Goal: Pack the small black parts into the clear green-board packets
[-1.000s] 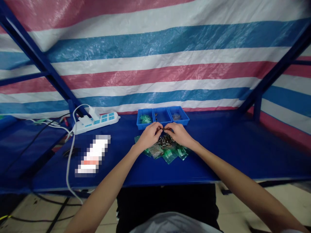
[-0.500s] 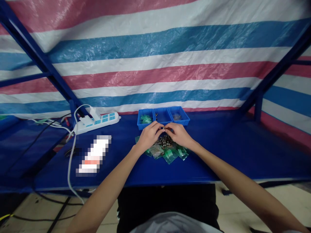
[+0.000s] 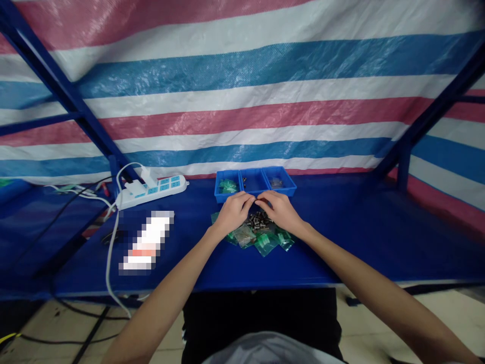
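Small dark metal parts [image 3: 258, 220] (frame centre) beneath left hand [image 3: 233, 212] and right hand [image 3: 278, 210]; fingertips now pinched together, contents untellable.

Item between fingers [image 3: 251, 201] too small to tell; white object [image 3: 146, 242] pixelated; forearms cut off.

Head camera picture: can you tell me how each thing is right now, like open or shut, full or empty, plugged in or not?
Left hand: fingers curled, tips meeting the right hand's; what they pinch is too small to tell.
Right hand: fingers curled above the pile.
Small dark metal parts: loose pile on the bags.
Green plastic bags: lying flat, overlapping.
Blue tray: open, three compartments, each with something inside.
Power strip: white plugs inserted, cable attached.
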A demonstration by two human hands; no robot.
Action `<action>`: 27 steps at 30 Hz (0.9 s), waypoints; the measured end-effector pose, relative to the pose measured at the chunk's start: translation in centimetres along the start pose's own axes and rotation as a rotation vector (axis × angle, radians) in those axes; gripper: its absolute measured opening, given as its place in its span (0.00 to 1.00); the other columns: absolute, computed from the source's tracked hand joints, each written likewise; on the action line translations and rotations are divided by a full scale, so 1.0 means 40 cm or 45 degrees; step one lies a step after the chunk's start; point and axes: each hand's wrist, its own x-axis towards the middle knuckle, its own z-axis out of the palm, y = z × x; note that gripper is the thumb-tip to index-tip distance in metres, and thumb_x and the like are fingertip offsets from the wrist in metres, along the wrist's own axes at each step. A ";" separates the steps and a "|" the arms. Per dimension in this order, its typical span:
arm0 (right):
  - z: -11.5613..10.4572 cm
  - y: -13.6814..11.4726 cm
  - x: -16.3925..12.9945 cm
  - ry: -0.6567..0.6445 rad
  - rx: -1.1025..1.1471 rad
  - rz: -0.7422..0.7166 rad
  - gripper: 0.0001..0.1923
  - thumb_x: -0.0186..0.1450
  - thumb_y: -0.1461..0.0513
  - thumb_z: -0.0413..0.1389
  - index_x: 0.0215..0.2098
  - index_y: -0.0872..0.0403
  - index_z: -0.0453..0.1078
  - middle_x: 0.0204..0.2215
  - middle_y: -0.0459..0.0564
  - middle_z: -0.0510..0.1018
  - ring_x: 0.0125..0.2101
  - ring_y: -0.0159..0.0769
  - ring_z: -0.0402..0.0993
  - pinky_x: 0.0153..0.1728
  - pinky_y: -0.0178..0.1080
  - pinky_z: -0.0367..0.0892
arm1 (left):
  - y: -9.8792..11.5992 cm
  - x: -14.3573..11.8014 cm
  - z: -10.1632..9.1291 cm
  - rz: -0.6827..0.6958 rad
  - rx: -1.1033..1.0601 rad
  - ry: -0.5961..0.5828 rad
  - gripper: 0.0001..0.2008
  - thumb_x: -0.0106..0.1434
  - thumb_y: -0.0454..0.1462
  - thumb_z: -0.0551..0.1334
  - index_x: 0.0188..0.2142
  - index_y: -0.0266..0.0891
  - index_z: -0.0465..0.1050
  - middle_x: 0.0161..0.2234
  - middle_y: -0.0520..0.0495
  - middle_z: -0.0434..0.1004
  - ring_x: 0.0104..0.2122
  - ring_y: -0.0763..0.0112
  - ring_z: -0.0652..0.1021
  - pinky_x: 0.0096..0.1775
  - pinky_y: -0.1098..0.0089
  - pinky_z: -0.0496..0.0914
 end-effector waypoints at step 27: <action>-0.005 -0.010 0.003 -0.033 0.071 -0.067 0.09 0.72 0.63 0.50 0.36 0.53 0.71 0.34 0.51 0.78 0.36 0.38 0.75 0.40 0.38 0.65 | 0.004 -0.013 0.009 0.003 0.253 0.036 0.09 0.70 0.43 0.59 0.43 0.40 0.71 0.39 0.49 0.74 0.37 0.68 0.77 0.36 0.71 0.68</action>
